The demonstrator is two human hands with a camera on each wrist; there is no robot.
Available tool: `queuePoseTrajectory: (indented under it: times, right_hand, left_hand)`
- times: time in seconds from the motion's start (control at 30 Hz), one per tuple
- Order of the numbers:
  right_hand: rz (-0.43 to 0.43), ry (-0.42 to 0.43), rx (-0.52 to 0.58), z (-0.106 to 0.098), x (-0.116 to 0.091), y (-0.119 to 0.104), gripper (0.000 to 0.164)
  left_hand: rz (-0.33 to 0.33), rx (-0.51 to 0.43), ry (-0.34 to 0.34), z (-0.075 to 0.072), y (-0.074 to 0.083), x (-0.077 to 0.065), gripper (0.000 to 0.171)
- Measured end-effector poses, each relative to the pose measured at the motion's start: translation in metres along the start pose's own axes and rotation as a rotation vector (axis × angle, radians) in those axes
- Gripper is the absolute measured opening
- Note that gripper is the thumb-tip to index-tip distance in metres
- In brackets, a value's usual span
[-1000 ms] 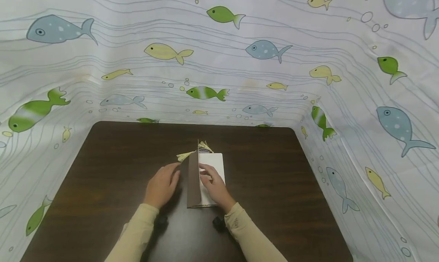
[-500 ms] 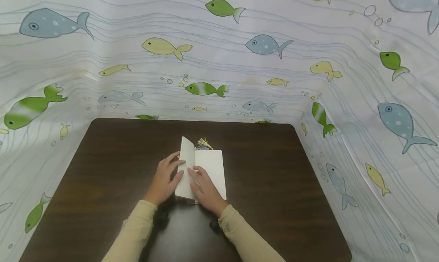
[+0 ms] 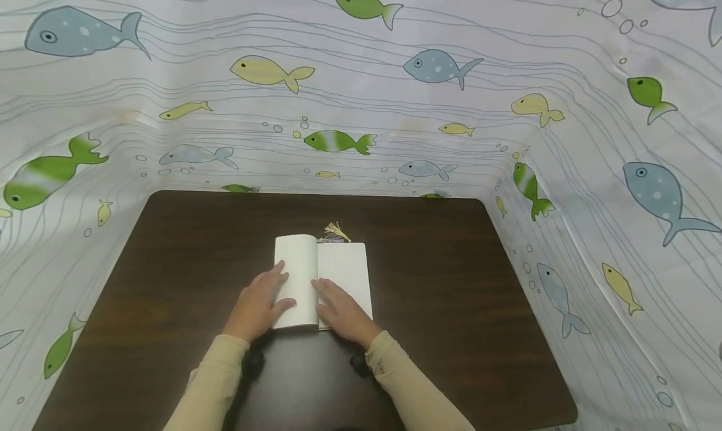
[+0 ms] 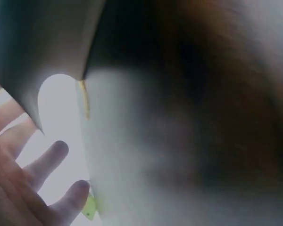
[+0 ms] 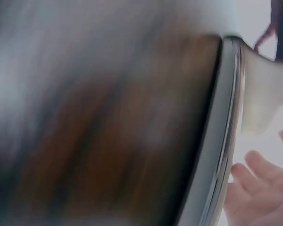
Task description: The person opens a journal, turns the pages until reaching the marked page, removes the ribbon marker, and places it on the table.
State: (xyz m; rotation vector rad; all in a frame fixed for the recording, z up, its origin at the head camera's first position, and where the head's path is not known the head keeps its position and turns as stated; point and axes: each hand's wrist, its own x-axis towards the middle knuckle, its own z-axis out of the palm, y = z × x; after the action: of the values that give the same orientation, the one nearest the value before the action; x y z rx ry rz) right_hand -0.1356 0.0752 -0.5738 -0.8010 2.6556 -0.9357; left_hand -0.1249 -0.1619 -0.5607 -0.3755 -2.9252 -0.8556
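Observation:
A notebook (image 3: 344,262) lies open on the dark table, showing blank white pages on both sides. A pale yellow tassel (image 3: 336,232) sticks out past its top edge. My left hand (image 3: 256,306) rests at the outer edge of the left page (image 3: 297,280), thumb and fingertips touching the paper. My right hand (image 3: 344,312) lies on the lower right page, its fingers reaching the middle fold. In the left wrist view, spread fingers (image 4: 52,165) show near the dark cover (image 4: 42,42). The right wrist view shows the notebook's edge (image 5: 217,141) beside my fingers (image 5: 259,188).
The dark wood-grain table (image 3: 451,293) extends around the notebook on all sides. A white sheet with fish drawings (image 3: 361,93) hangs at the back and both sides. Dark wrist devices (image 3: 359,363) sit under the forearms.
The dark cover side stood upright, then swung left with pages and now lies flat open. My left hand went to the page, then slid to its left edge; my right hand stayed near the fold.

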Motion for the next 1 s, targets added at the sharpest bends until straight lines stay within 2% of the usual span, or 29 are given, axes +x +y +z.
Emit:
queuePoseTrajectory:
  times: [0.07,0.13,0.23,0.33,0.43,0.57,0.63,0.8,1.0]
  right_hand:
    - [0.040,-0.027,0.012,-0.005,-0.003,0.005,0.050]
    - [0.053,-0.055,-0.035,-0.010,-0.007,0.012,0.050]
    - [0.056,-0.088,-0.130,-0.019,-0.013,0.026,0.052]
    - [0.082,-0.122,-0.178,-0.032,-0.020,0.041,0.061]
    - [0.110,-0.164,-0.162,-0.045,-0.025,0.053,0.076]
    - [0.099,-0.228,-0.110,-0.057,-0.027,0.061,0.092]
    - [0.091,-0.248,-0.091,-0.059,-0.028,0.063,0.095]
    - [0.077,-0.243,-0.078,-0.058,-0.030,0.066,0.097]
    - [0.081,-0.210,-0.094,-0.054,-0.032,0.067,0.094]
  left_hand:
    - [-0.004,0.020,-0.031,0.002,-0.001,-0.001,0.072]
    - [0.008,0.046,-0.048,0.003,-0.003,-0.002,0.075]
    - [0.036,0.083,-0.050,0.003,-0.005,-0.003,0.076]
    - [0.043,0.084,-0.047,0.000,-0.008,-0.004,0.076]
    - [0.027,0.081,-0.056,-0.001,-0.012,-0.004,0.079]
    - [0.002,0.065,-0.078,0.000,-0.016,-0.005,0.085]
    - [0.010,0.051,-0.087,0.000,-0.017,-0.005,0.085]
    - [0.064,0.047,-0.105,0.001,-0.017,-0.006,0.077]
    - [0.071,0.018,-0.118,0.000,-0.017,-0.006,0.074]
